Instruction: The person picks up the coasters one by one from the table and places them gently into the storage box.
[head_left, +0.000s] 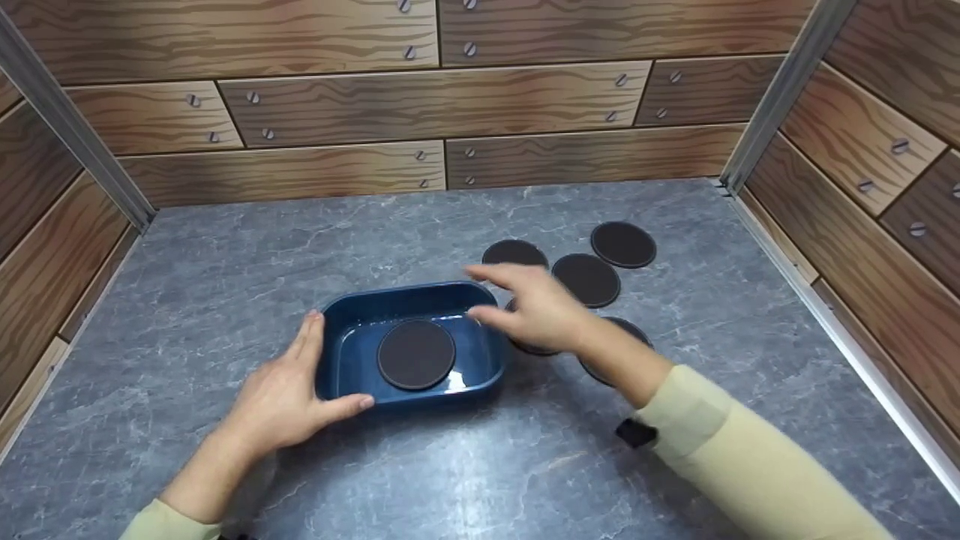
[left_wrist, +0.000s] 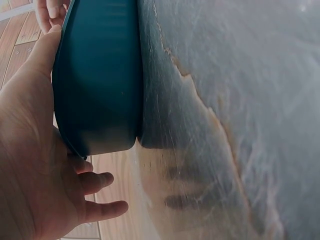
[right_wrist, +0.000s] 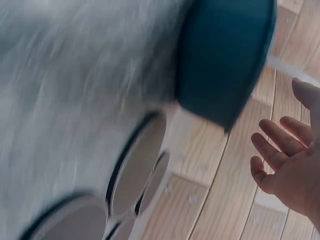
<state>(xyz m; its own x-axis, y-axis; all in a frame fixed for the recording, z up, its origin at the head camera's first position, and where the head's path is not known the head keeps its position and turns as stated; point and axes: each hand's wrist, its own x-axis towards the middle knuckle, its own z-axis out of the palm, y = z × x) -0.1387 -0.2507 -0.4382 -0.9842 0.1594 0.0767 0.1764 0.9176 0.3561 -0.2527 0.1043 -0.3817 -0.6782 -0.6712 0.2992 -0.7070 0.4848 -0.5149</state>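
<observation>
A blue rectangular baking dish (head_left: 484,352) with rounded corners sits on the table, and one dark round coaster (head_left: 416,355) lies flat inside it. My left hand (head_left: 281,401) rests against the dish's near left corner, its straight fingers along the left side and its thumb on the front rim. In the left wrist view, two fingertips (left_wrist: 107,210) stick out past the dish wall. Over the dish's right end hovers my right hand (head_left: 536,304), blurred, thumb and fingers spread and nothing in them. It partly hides the dark coasters (head_left: 586,280) beneath and behind it.
Several coasters lie to the right of the dish, the farthest coaster (head_left: 624,244) towards the back right. The grey marbled table (head_left: 300,247) is bounded at the back and sides by wood-patterned walls (head_left: 442,105) with metal corner posts.
</observation>
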